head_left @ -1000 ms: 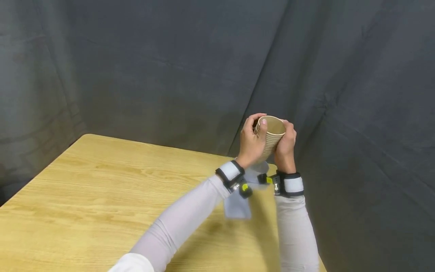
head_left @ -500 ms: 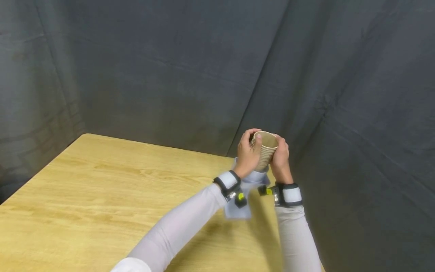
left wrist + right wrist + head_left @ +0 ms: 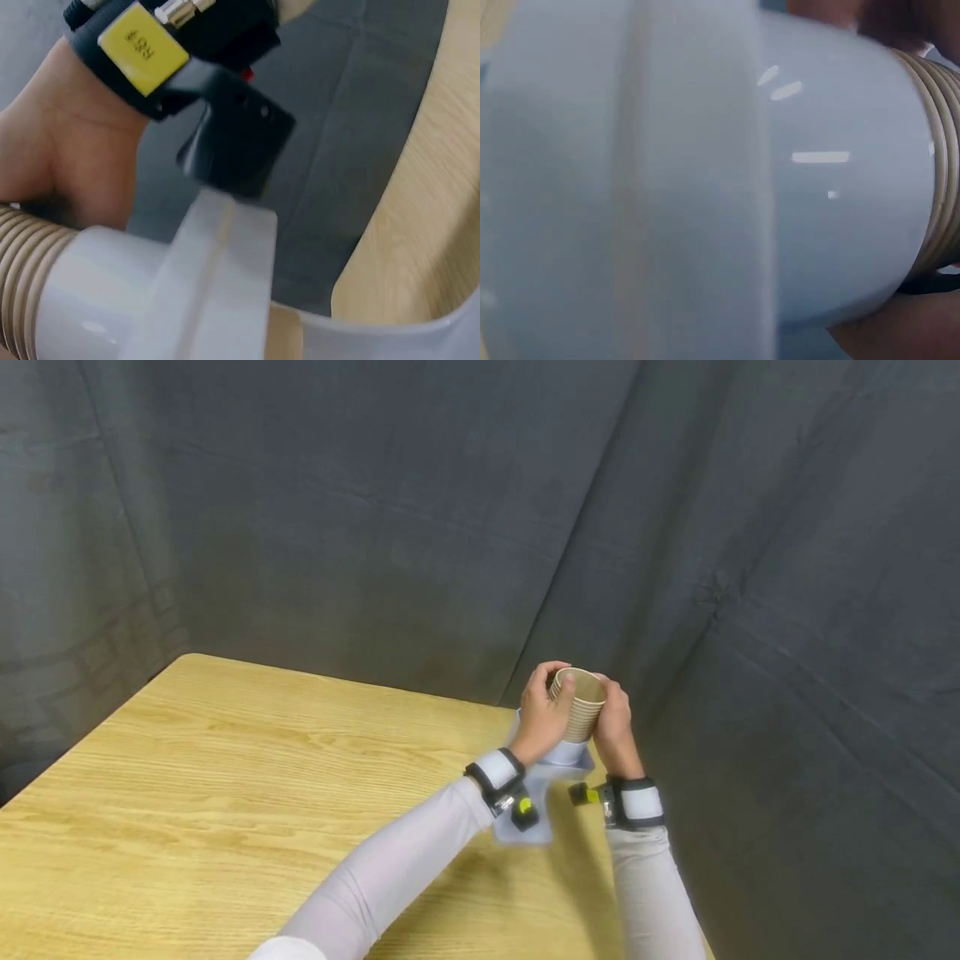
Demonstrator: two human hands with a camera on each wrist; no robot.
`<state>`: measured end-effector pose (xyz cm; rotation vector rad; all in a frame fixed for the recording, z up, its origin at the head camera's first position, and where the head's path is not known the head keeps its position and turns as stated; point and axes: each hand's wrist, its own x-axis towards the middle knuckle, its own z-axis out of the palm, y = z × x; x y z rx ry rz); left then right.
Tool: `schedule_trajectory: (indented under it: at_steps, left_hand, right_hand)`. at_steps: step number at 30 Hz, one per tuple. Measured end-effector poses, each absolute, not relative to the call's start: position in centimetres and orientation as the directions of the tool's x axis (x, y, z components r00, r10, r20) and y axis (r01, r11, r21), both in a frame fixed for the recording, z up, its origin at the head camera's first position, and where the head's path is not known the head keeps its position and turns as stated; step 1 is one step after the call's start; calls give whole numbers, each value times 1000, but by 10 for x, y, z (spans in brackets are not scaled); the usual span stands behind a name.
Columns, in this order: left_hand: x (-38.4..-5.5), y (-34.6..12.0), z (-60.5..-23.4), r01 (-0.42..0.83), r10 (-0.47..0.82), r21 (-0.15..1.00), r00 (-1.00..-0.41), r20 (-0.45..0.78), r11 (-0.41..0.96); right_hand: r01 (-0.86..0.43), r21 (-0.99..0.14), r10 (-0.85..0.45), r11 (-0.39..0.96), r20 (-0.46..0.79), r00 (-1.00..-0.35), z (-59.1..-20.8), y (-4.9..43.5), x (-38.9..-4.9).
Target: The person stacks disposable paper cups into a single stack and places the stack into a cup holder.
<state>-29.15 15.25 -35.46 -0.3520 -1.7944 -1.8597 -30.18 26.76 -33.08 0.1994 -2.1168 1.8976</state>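
Observation:
A stack of brown paper cups (image 3: 581, 722) stands mouth up at the table's far right corner. My left hand (image 3: 542, 720) grips its left side, with the thumb on the near side by the rim. From the right, my right hand (image 3: 616, 727) holds the stack with curled fingers. Beneath the cups is a pale, glossy tubular stand (image 3: 564, 754), and the stack's lower end is inside its round collar. In the left wrist view, the ribbed cup rims (image 3: 22, 281) sit against the collar (image 3: 101, 296). The right wrist view shows the collar close up, rims at its right.
The stand's pale flat base (image 3: 522, 833) lies on the wooden table (image 3: 262, 777), partly behind the left wrist camera (image 3: 525, 812). A dark grey curtain (image 3: 375, 527) hangs behind the table and along its right side.
Both hands have moved down and slightly left with the cup stack. Its lower part has sunk into the stand's collar, and fewer rims show above it. The stand has stayed in place.

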Motion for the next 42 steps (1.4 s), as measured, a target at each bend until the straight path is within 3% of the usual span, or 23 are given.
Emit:
schedule_trajectory:
  at_steps: [5,16,22,30,37,42]
  left_hand:
    - [-290,151,-361,499,-133,862,-852,507,91]
    - [-283,157,-360,446,-100,860,-871,481,250]
    - [-285,158,-352,362,-109,897,-911,399,253]
    - [-296,147,-342,258,-83,904,-950,302,340]
    - [-290,141,-342,228,-33,896,-965,259,382]
    - [-292,138,-347,217,-19,897,-970,243,386]
  right_hand:
    - [-311,-908,56,282,339,-939,-336,277,-300]
    - [-273,-893,-39,358,278,-960,-332,287,-297]
    - [-220,-900,-146,376,177,-973,-324,296,-298]
    - [-67,-911,-181,407,-9,-983,-324,304,-304]
    - [-158,-863,-240,479,45,-970,-323,305,-303]
    - [-152,-822,-255,549,9,-967,-326,308,-306]
